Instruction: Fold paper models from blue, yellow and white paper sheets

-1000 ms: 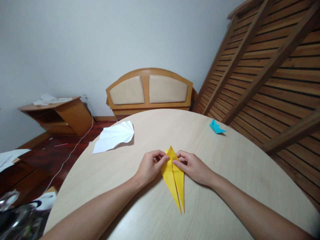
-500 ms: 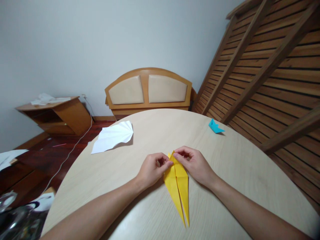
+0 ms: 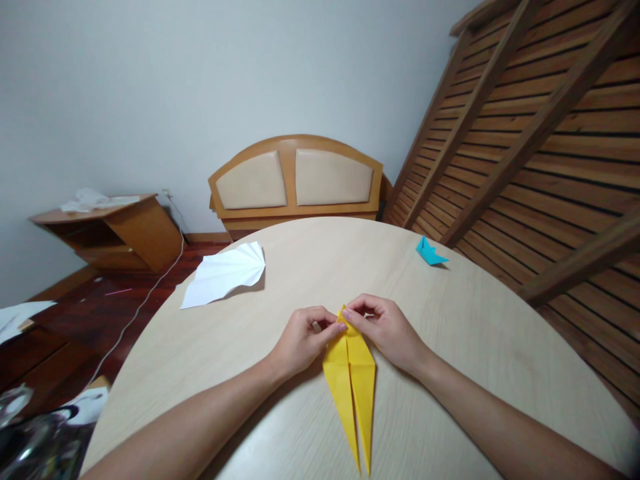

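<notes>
Since the earlier frames, the yellow paper [image 3: 351,380] had swung slightly, so that its two long points aimed almost straight back at the person instead of off to their right, and both hands had closed in on its far tip.

It lay flat on the table [image 3: 475,347], a narrow folded shape split down the middle into two long flaps. Its long axis ran away from the person, with the short tip at the far end and the twin points at the near edge of the table.

The left hand [image 3: 300,340] sat just left of the paper's far end, fingers curled, thumb and forefinger pinching the left flap near the tip. The right hand [image 3: 385,327] sat just right of it, fingers also curled, fingertips pressed on the right flap at the same tip. The two hands nearly touched above the paper's centre crease, about equally near to it. Most of the paper's length stretched free from the fingers toward the person.

Well beyond the paper to the left lay a creased white sheet [image 3: 225,273]; well beyond it to the right sat a small blue fold [image 3: 429,252]. Past the table stood a padded headboard [image 3: 295,180].
</notes>
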`<action>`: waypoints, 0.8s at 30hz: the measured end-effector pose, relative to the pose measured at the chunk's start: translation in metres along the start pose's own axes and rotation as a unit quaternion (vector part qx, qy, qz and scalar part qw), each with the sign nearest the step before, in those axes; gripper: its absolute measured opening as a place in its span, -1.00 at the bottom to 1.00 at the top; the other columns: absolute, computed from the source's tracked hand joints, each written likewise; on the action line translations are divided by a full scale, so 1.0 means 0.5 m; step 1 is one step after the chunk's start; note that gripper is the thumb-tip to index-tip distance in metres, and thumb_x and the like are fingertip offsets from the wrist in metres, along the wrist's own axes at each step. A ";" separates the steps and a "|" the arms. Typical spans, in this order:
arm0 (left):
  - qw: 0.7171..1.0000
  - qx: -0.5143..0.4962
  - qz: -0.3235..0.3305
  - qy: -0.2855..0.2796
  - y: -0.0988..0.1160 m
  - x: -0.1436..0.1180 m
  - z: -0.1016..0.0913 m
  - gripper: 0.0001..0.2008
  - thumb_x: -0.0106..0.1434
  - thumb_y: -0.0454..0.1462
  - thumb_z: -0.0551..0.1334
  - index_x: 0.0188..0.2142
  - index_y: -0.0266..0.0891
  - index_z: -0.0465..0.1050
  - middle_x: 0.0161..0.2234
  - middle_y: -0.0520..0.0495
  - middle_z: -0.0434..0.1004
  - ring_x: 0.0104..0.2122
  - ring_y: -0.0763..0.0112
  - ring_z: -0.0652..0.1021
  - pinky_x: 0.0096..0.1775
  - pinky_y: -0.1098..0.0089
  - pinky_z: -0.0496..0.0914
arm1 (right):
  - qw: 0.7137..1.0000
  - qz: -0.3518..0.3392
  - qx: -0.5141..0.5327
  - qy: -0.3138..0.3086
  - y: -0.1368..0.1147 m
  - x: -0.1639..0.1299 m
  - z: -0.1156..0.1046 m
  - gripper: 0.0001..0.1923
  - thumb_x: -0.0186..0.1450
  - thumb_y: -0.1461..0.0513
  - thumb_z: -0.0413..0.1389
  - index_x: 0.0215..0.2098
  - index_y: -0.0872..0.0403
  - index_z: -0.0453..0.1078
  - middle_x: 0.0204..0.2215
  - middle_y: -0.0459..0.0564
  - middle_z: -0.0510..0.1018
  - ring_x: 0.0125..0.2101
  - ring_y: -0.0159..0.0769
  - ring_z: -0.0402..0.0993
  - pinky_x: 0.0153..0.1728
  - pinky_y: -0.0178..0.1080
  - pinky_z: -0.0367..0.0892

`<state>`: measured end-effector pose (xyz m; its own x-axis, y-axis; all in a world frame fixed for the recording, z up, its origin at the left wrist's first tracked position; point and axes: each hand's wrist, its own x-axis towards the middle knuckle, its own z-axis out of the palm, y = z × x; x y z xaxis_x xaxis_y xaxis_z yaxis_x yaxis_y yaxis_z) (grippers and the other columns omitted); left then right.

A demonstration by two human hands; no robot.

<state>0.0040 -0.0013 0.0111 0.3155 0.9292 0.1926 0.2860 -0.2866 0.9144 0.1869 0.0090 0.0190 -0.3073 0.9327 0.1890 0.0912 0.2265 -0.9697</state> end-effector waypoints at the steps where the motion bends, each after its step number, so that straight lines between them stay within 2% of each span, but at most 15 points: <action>1: 1.000 -0.003 -0.004 -0.004 0.001 0.000 0.000 -0.74 0.25 -0.14 0.28 -0.39 -0.31 0.61 -0.47 -0.07 0.57 -0.49 0.45 0.42 -0.41 0.46 0.27 | 1.000 -0.001 -0.004 0.005 -0.001 0.000 0.000 -0.75 0.24 0.05 0.24 -0.36 0.07 0.52 -0.41 -0.02 0.59 -0.37 -0.27 0.48 -0.32 -0.23 0.39; 10: 1.000 -0.002 -0.018 -0.011 0.001 0.000 0.000 -0.73 0.23 -0.11 0.30 -0.40 -0.28 0.64 -0.52 -0.06 0.56 -0.54 0.47 0.40 -0.48 0.48 0.24 | 1.000 0.008 0.017 0.004 -0.002 0.003 -0.001 -0.79 0.20 0.07 0.26 -0.39 0.05 0.53 -0.42 -0.03 0.59 -0.38 -0.26 0.46 -0.32 -0.21 0.36; 17: 0.999 -0.016 -0.025 -0.034 0.007 -0.002 0.004 -0.66 0.22 -0.05 0.30 -0.43 -0.31 0.63 -0.51 -0.08 0.54 -0.54 0.48 0.37 -0.48 0.46 0.21 | 1.000 -0.010 0.029 0.001 -0.004 0.001 0.001 -0.82 0.25 0.13 0.18 -0.45 0.05 0.43 -0.51 -0.11 0.47 -0.44 -0.33 0.37 -0.37 -0.27 0.31; 21: 0.993 -0.075 -0.065 -0.056 0.009 -0.002 0.006 -0.59 0.18 0.02 0.31 -0.43 -0.33 0.62 -0.53 -0.08 0.53 -0.56 0.48 0.38 -0.48 0.45 0.22 | 1.000 -0.020 0.005 0.013 -0.002 0.002 0.000 -0.83 0.25 0.15 0.16 -0.46 0.04 0.43 -0.52 -0.11 0.47 -0.45 -0.32 0.37 -0.38 -0.27 0.30; 24: 0.989 -0.097 -0.087 -0.064 0.009 -0.002 0.008 -0.55 0.13 0.08 0.33 -0.46 -0.31 0.61 -0.54 -0.08 0.52 -0.56 0.46 0.40 -0.47 0.43 0.25 | 0.999 -0.023 -0.018 0.017 0.001 0.002 -0.001 -0.77 0.28 0.10 0.15 -0.47 0.05 0.44 -0.52 -0.09 0.49 -0.47 -0.31 0.38 -0.40 -0.26 0.31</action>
<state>0.0088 -0.0045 0.0136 0.3916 0.9201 -0.0089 0.1708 -0.0631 0.9833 0.1873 0.0101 0.0186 -0.2794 0.9301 0.2387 0.1113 0.2783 -0.9540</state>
